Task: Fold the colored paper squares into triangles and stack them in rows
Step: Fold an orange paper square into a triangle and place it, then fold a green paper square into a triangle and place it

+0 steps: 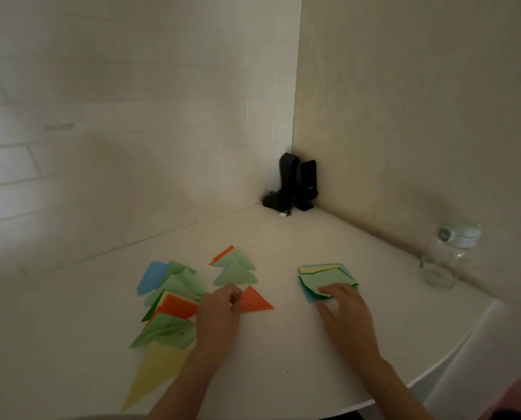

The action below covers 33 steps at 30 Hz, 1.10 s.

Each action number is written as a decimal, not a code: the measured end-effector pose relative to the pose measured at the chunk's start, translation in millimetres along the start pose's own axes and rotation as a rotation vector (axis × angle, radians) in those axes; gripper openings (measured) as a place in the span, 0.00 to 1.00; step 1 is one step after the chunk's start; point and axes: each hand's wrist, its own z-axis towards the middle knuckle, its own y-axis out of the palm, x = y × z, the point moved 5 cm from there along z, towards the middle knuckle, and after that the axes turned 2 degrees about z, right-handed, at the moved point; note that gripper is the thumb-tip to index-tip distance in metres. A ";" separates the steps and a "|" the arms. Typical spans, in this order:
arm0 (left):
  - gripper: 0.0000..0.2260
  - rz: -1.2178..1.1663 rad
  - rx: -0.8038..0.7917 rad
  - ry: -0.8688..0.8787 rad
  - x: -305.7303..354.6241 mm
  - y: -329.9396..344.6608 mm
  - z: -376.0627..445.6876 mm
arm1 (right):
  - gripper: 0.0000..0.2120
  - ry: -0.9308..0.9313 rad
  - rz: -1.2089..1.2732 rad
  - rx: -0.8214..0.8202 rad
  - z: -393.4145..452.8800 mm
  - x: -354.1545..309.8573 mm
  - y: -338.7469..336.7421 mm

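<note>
Left hand [219, 310] rests fingers-curled on the near corner of an orange triangle [254, 301], seemingly pinching or pressing it flat at the tail of the middle row; exact grip is hard to tell. Right hand [344, 307] sits with fingers bent over the near edge of the unfolded squares pile [325, 278], lifting or peeling the top light-green sheet, whose corner curls up. Judged step: placing a finished triangle while fetching the next square. Next move calls for separating one thin sheet from the pile, bringing it to the desk's near middle, matching opposite corners and creasing the diagonal. Middle row [236, 268] holds pale-green triangles with an orange one at the far end, overlapped like shingles. Left row [169, 298] runs toward the near edge: blue, greens, orange, green, then a long yellow triangle [156, 374]. Paper is thin, matte, crisp-edged. Desk [283, 359] is smooth, white, with a rounded edge at right. A clear glass jar [444, 259] stands by the right wall; black speakers [297, 183] occupy the far corner.
</note>
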 end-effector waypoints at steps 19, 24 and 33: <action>0.08 0.147 0.179 0.021 -17.0 -6.4 44.8 | 0.03 0.121 -0.135 -0.075 23.4 28.7 2.7; 0.07 0.112 0.221 0.132 8.8 -11.5 33.6 | 0.02 0.088 -0.065 0.051 23.2 25.5 -17.8; 0.13 -0.133 0.040 0.433 57.4 4.3 -21.4 | 0.06 -0.226 -0.100 0.216 1.4 -28.0 -35.9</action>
